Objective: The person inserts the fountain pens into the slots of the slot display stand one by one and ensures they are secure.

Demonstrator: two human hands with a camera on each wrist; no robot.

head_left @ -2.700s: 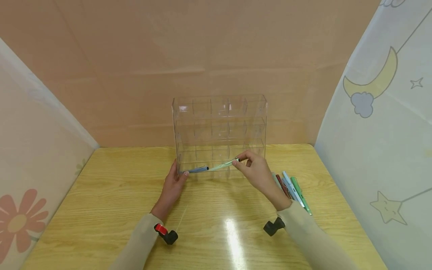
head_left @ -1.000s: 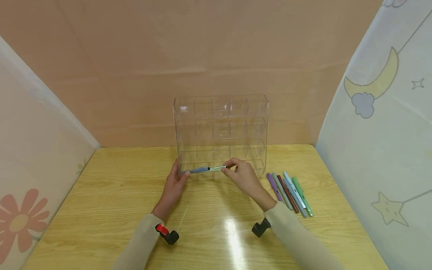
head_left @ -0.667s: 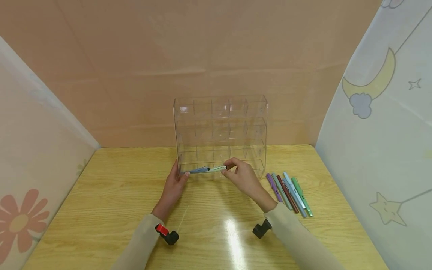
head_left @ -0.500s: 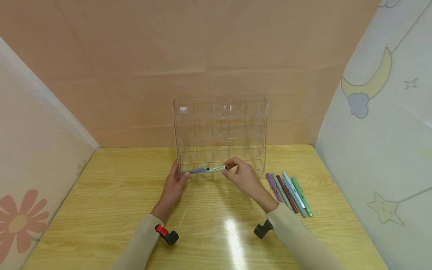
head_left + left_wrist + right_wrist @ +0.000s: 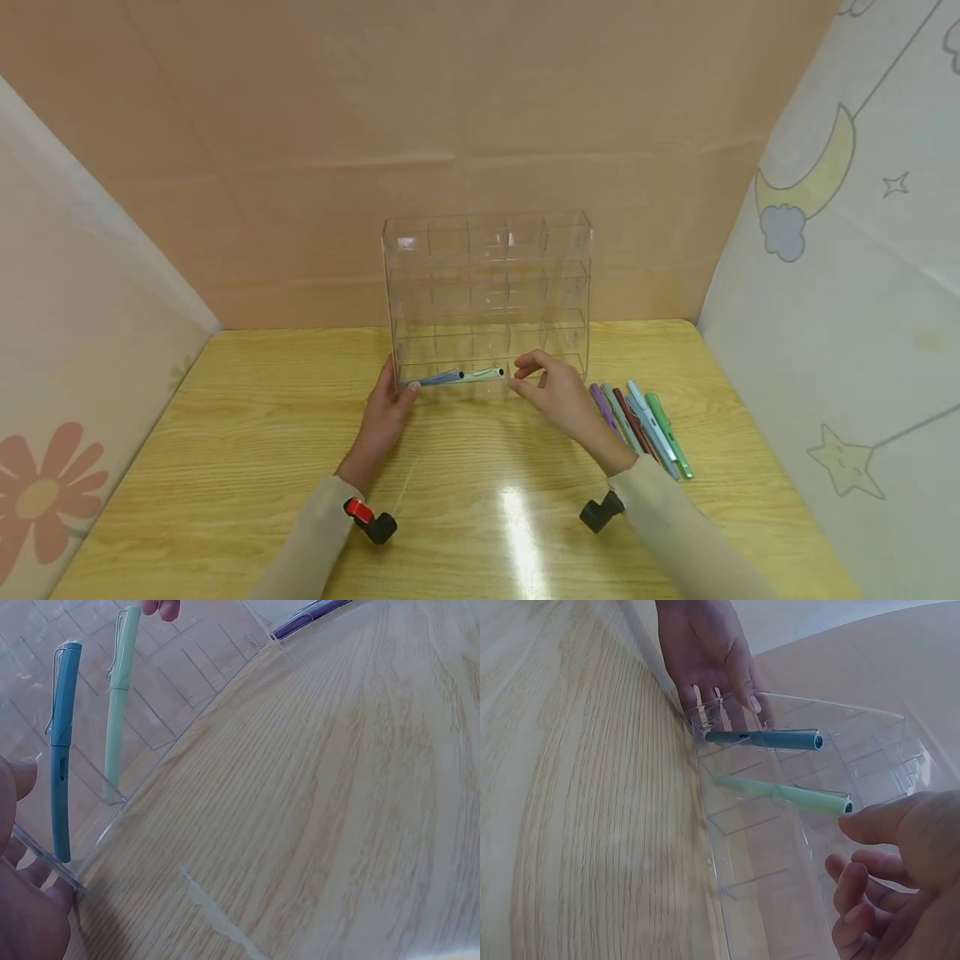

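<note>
- Head view: across the wooden table (image 5: 262,433) from me, a person's left hand (image 5: 386,414) grips the lower left corner of a clear acrylic pen rack (image 5: 489,287), thumb in front, other fingers behind the side wall.
- The rack stands upright, its four tiers split into small compartments.
- In its bottom tier, a blue clip pen (image 5: 444,377) slants from the leftmost compartment, capped end up and to the right.
- One compartment along, a pale green clip pen (image 5: 483,374) leans likewise.
- The right hand (image 5: 564,402) holds nothing; its loosely bent fingers sit just beside the pale green pen's cap end, with a small gap.
- Right of the rack, a purple pen (image 5: 603,410), a dark red pen (image 5: 632,418) and a green pen (image 5: 667,429) lie in a cluster with others.
</note>
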